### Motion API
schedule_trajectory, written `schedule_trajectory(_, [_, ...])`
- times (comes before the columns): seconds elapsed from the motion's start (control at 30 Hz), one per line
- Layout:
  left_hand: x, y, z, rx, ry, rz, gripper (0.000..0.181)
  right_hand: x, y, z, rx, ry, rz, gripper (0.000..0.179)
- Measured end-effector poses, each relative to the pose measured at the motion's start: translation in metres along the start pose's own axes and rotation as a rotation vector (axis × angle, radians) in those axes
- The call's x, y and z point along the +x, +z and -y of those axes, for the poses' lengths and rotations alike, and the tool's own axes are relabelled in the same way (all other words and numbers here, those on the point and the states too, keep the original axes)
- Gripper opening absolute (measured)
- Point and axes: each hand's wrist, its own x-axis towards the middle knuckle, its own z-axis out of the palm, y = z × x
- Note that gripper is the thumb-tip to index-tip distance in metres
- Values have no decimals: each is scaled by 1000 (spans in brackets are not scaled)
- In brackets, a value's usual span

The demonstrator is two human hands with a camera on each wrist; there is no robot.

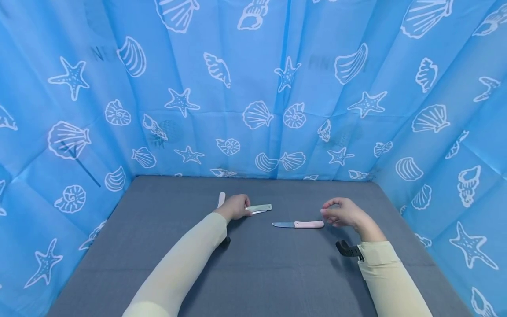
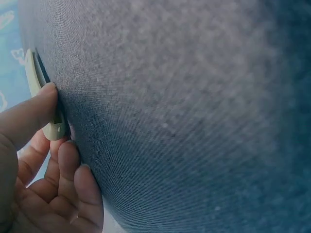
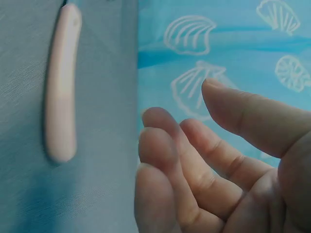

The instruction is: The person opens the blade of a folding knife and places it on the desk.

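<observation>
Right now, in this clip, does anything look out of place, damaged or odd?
Nothing looks spilled or damaged. The pink-handled knife lies on the gray table with its blade out, near the empty right hand; that stands out mildly, since the green knife pinched in the left hand looks mostly folded.

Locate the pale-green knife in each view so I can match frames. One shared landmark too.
Head: just below picture centre, pale-green knife at the fingertips of the left hand.
Left wrist: far left, upper half to about mid-height; its handle runs steeply, partly behind the thumb.
Right wrist: not in it.
Shared landmark: grey tabletop, in all three views.
</observation>
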Motion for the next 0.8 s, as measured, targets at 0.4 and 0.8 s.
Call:
schedule_trajectory(0.4, [-7,5,7,-37,48,3,25,-3,2,51,-61,-99,49,33])
schedule_trajectory(0.8, [-9,11,6,-82,153,-80,13,14,28,83,-174,-272,141,26])
